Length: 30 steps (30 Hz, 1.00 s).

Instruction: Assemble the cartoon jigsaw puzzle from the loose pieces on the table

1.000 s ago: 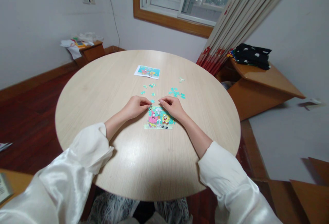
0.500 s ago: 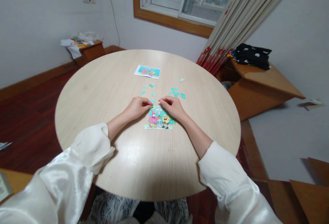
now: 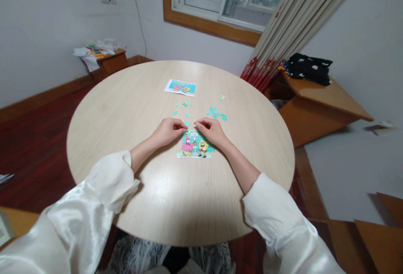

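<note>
A partly assembled jigsaw puzzle (image 3: 195, 144) with a pink, a white and a yellow cartoon figure lies flat on the round table. At its upper left edge is my left hand (image 3: 171, 132), thumb and fingers pinched together. My right hand (image 3: 214, 131) rests by the upper right side, also in a pinch, and covers part of the puzzle. Whatever sits between the fingertips of either hand is too small to make out. Just beyond the left fingertips lies a loose turquoise puzzle piece (image 3: 187, 123).
More loose puzzle pieces (image 3: 216, 114) are grouped beyond my right hand, and several scattered pieces (image 3: 187, 104) lie ahead of my left. A printed reference picture (image 3: 180, 87) is farther back on the pale wooden table (image 3: 163, 207). Past the table's right edge stands a brown cabinet (image 3: 327, 106).
</note>
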Each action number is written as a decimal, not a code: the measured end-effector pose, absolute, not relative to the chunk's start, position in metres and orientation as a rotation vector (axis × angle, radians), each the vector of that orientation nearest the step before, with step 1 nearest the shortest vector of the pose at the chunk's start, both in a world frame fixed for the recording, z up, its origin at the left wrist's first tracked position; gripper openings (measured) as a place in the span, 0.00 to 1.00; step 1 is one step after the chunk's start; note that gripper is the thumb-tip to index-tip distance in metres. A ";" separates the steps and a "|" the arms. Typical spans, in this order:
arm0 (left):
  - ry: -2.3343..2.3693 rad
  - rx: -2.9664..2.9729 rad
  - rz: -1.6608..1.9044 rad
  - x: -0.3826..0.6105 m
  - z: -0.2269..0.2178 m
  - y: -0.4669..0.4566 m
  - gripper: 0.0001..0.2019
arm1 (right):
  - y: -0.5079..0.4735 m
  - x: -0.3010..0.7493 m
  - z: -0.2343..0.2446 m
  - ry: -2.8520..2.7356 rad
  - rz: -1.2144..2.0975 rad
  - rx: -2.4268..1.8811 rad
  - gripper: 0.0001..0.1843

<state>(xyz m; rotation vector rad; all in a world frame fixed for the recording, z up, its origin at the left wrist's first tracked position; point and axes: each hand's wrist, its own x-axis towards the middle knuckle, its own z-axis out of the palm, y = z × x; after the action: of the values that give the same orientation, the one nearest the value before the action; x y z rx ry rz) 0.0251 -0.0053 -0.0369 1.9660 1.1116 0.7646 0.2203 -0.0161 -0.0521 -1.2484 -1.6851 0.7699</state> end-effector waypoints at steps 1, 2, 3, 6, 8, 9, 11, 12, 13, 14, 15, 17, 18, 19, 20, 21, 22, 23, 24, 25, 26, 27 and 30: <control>1.111 1.965 0.761 0.025 -0.037 -0.005 0.08 | -0.016 0.220 -0.052 -1.685 0.770 -1.248 0.12; 1.117 1.967 0.759 0.025 -0.037 -0.005 0.08 | -0.016 0.220 -0.052 -1.685 0.769 -1.248 0.12; 1.127 1.971 0.756 0.025 -0.038 -0.005 0.08 | -0.016 0.220 -0.052 -1.686 0.767 -1.247 0.12; 1.169 1.992 0.752 0.024 -0.039 -0.003 0.06 | -0.017 0.220 -0.052 -1.690 0.759 -1.246 0.12; 1.187 2.013 0.746 0.023 -0.039 -0.002 0.06 | -0.017 0.220 -0.052 -1.689 0.757 -1.245 0.12; 1.190 2.024 0.740 0.023 -0.039 -0.002 0.06 | -0.017 0.220 -0.052 -1.688 0.757 -1.244 0.12; 1.194 2.046 0.731 0.022 -0.038 -0.002 0.06 | -0.017 0.220 -0.052 -1.686 0.758 -1.240 0.12; 1.194 2.060 0.728 0.022 -0.037 -0.002 0.06 | -0.017 0.220 -0.052 -1.686 0.759 -1.238 0.12; 1.193 2.078 0.727 0.022 -0.037 -0.003 0.06 | -0.017 0.220 -0.052 -1.686 0.758 -1.236 0.12; 1.192 2.099 0.728 0.022 -0.037 -0.003 0.06 | -0.017 0.220 -0.052 -1.684 0.758 -1.234 0.13; 1.190 2.119 0.731 0.022 -0.037 -0.003 0.06 | -0.017 0.220 -0.052 -1.682 0.757 -1.233 0.13; 1.186 2.152 0.733 0.022 -0.036 -0.003 0.06 | -0.017 0.220 -0.052 -1.681 0.756 -1.232 0.13; 1.189 2.160 0.733 0.023 -0.036 -0.004 0.06 | -0.017 0.220 -0.052 -1.681 0.755 -1.233 0.13; 1.193 2.164 0.730 0.023 -0.036 -0.004 0.06 | -0.017 0.220 -0.051 -1.684 0.754 -1.236 0.13; 1.197 2.164 0.725 0.023 -0.036 -0.004 0.06 | -0.017 0.220 -0.051 -1.686 0.753 -1.238 0.13; 1.202 2.163 0.718 0.023 -0.035 -0.004 0.06 | -0.017 0.220 -0.051 -1.690 0.753 -1.241 0.13; 1.206 2.161 0.711 0.024 -0.035 -0.004 0.07 | -0.017 0.220 -0.050 -1.691 0.752 -1.244 0.13; 1.208 2.161 0.706 0.024 -0.034 -0.004 0.06 | -0.018 0.220 -0.050 -1.692 0.753 -1.245 0.13; 1.210 2.163 0.705 0.024 -0.034 -0.004 0.06 | -0.018 0.220 -0.050 -1.694 0.753 -1.246 0.13; 1.209 2.166 0.709 0.024 -0.034 -0.005 0.06 | -0.018 0.220 -0.050 -1.695 0.753 -1.247 0.13; 1.207 2.169 0.717 0.024 -0.034 -0.005 0.06 | -0.018 0.220 -0.050 -1.697 0.750 -1.249 0.13; 1.203 2.171 0.726 0.024 -0.035 -0.005 0.06 | -0.017 0.220 -0.050 -1.697 0.748 -1.250 0.13; 1.187 2.145 0.755 0.025 -0.037 -0.005 0.07 | -0.017 0.220 -0.052 -1.698 0.744 -1.253 0.14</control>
<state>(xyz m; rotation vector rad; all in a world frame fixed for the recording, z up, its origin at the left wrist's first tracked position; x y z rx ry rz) 0.0247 -0.0053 -0.0372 2.1450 1.1873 0.7555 0.2205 -0.0169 -0.0515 -1.2529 -1.6976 0.7438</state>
